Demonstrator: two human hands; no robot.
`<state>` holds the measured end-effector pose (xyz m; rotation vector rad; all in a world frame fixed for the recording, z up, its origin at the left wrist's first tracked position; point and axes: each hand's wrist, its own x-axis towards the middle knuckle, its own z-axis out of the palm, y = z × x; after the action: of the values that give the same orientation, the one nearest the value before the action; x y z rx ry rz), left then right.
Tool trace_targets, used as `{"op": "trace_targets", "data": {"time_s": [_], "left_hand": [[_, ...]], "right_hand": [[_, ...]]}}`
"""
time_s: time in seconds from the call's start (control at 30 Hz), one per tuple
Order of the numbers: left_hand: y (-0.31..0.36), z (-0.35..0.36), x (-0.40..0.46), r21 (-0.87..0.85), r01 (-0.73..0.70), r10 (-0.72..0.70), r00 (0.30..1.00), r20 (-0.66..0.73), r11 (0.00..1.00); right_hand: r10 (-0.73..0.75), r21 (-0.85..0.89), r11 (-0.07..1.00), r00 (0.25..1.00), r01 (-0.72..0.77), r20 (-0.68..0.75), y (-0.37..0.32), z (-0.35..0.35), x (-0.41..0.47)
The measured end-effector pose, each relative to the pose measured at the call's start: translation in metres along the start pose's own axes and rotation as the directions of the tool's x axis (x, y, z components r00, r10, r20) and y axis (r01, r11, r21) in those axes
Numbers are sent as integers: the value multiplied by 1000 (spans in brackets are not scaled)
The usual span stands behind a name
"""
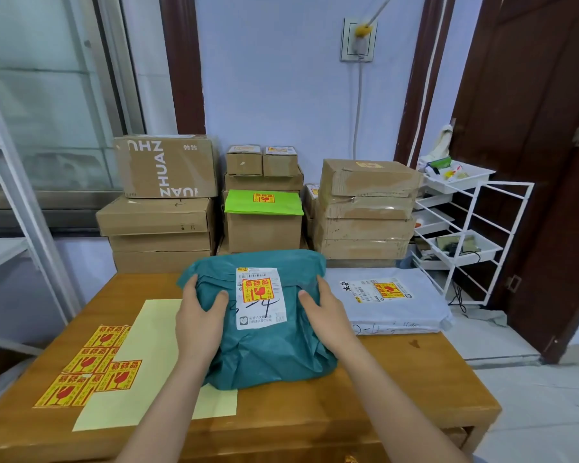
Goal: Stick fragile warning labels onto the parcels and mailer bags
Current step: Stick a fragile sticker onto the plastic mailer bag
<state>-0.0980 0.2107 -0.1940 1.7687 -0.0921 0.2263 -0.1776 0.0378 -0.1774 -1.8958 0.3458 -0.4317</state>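
Spare warning labels [87, 365] left on backing sheet [154, 365], table [398, 372] near-left. Left hand [199, 324] and right hand [325, 315] clasping teal bag [268, 349] at table centre, already labelled. Grey bag [391, 305] beside it labelled too. Behind: green bag [264, 203] and small boxes [261, 160] labelled; large left boxes [161, 202] apparently unlabelled.

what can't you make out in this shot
Head view only:
- Fingers of the left hand and right hand: curled behind the teal bag.
- Shipping label print: too small, partly under the fragile sticker.
- Yellow backing sheet: partly under the bag and left forearm.
- Lower boxes: cut off by the table.
- Rack tray contents: too small.
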Motion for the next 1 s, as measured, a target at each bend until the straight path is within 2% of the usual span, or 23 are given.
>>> {"op": "trace_targets", "data": {"time_s": [0.13,0.3,0.5,0.63,0.77,0.9,1.0], "left_hand": [[15,-1,-3,4,-66,66,998,-17,998],[33,11,-11,-75,-131,133,991,22,988],[53,37,-37,-274,-75,109,988,111,959],[60,58,-52,-321,-56,114,980,165,945],[67,78,-56,-351,97,-29,980,195,931],[65,94,-49,-395,313,-167,917,361,864],[69,105,-54,-396,301,-156,921,357,867]], "right_hand": [[-23,62,998,999,26,-45,-11,-9,-5],[-44,94,994,990,56,-132,-16,-41,-18],[-15,100,994,967,42,-254,-3,-84,-34],[-51,79,993,936,83,-349,1,-107,-39],[-69,25,996,909,87,-411,6,-125,-43],[-34,50,997,897,63,-441,18,-138,-45],[-14,53,998,890,43,-457,25,-144,-44]]}}
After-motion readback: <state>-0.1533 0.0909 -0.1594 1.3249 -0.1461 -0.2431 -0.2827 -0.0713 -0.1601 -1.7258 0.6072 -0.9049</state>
